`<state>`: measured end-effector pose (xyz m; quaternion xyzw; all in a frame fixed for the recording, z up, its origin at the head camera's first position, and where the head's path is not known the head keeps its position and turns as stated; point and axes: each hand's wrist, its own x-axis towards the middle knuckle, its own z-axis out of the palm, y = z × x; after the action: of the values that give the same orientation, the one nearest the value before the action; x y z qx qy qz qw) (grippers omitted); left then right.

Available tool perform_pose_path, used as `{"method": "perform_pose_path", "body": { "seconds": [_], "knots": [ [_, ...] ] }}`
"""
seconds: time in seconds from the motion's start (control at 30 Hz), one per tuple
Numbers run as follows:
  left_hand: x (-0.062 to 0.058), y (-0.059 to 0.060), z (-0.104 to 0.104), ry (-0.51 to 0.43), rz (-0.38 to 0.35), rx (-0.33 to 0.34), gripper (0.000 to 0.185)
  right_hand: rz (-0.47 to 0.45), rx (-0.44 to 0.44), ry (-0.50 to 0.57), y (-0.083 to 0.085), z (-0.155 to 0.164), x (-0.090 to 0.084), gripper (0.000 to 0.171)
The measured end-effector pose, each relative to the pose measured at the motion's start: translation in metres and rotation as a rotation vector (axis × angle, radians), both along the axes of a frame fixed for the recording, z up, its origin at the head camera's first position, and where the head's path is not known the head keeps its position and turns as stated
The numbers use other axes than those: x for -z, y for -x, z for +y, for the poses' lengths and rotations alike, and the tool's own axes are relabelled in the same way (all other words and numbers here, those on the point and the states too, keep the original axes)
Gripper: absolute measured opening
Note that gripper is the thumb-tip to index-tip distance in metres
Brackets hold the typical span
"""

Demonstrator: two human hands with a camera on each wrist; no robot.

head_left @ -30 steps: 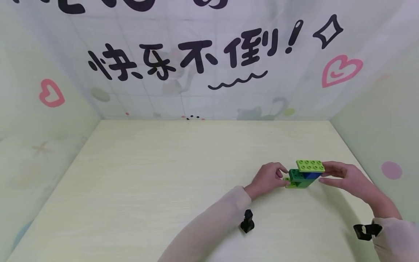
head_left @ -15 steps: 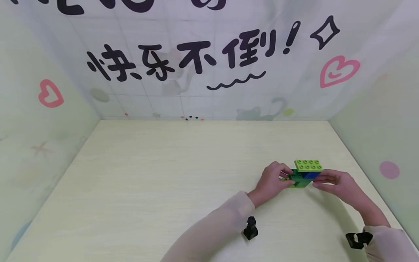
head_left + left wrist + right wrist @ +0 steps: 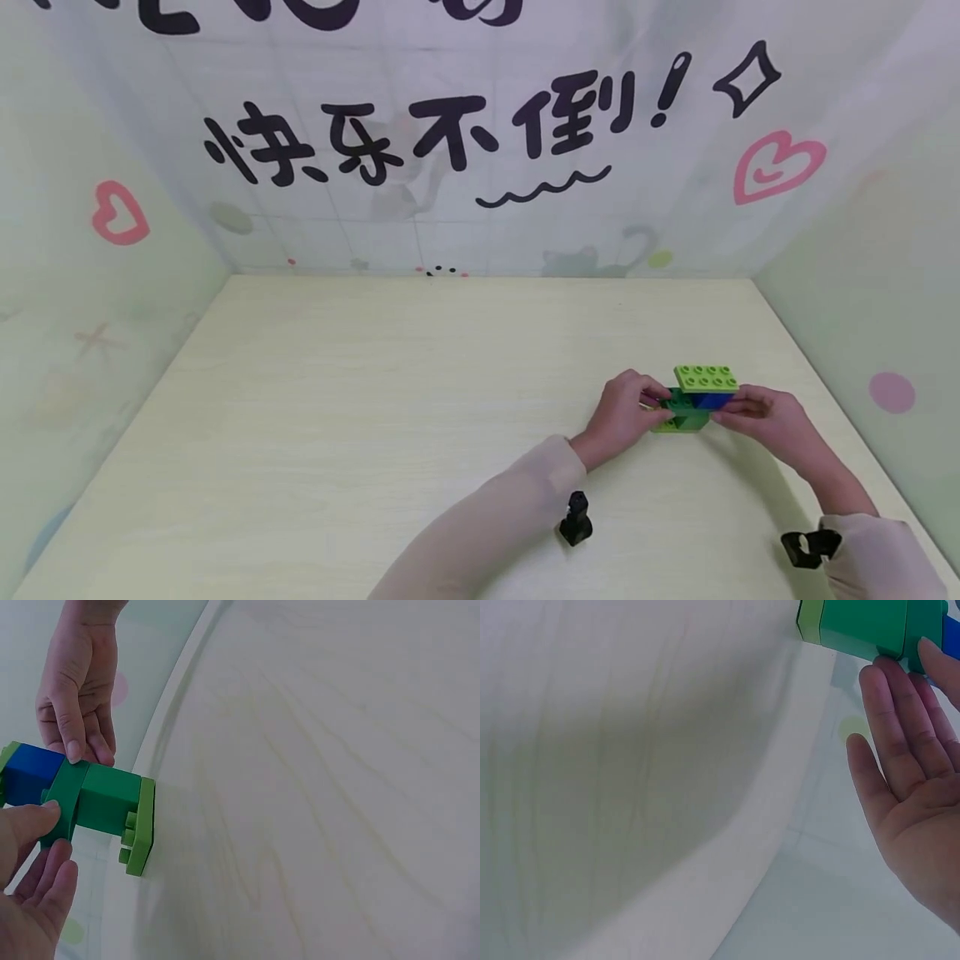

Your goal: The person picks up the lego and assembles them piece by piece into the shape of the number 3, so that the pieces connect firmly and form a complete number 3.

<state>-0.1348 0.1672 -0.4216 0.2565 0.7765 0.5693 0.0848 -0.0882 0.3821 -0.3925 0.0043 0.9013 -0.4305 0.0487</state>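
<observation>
Head view showed both the left hand (image 3: 626, 408) and right hand (image 3: 765, 417) pinching the assembled brick stack (image 3: 693, 400) on the table (image 3: 420, 400); no loose bricks remained visible.

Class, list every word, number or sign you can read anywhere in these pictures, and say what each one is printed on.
"快乐不倒!" in black brush characters on the white printed backdrop cloth behind the pale wooden table.
Black strokes along the backdrop's top edge: cut off, unreadable.
Stacked green and blue toy bricks: no lettering visible.
</observation>
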Motion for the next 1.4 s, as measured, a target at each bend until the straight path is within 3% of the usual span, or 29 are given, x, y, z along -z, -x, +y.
{"method": "perform_pose_path", "body": {
  "seconds": [0.27,0.63,1.4],
  "knots": [
    [-0.003,0.003,0.000,0.020,0.009,-0.010,0.018,0.001,-0.018,-0.022,0.005,0.000,-0.001,0.038],
    [-0.006,0.015,0.000,-0.006,-0.041,-0.055,0.018,0.010,-0.040,-0.032,0.020,-0.001,-0.004,0.038],
    [-0.002,0.030,0.012,-0.001,0.024,-0.250,0.017,0.008,0.014,-0.044,0.046,-0.006,0.000,0.048]
  ]
}}
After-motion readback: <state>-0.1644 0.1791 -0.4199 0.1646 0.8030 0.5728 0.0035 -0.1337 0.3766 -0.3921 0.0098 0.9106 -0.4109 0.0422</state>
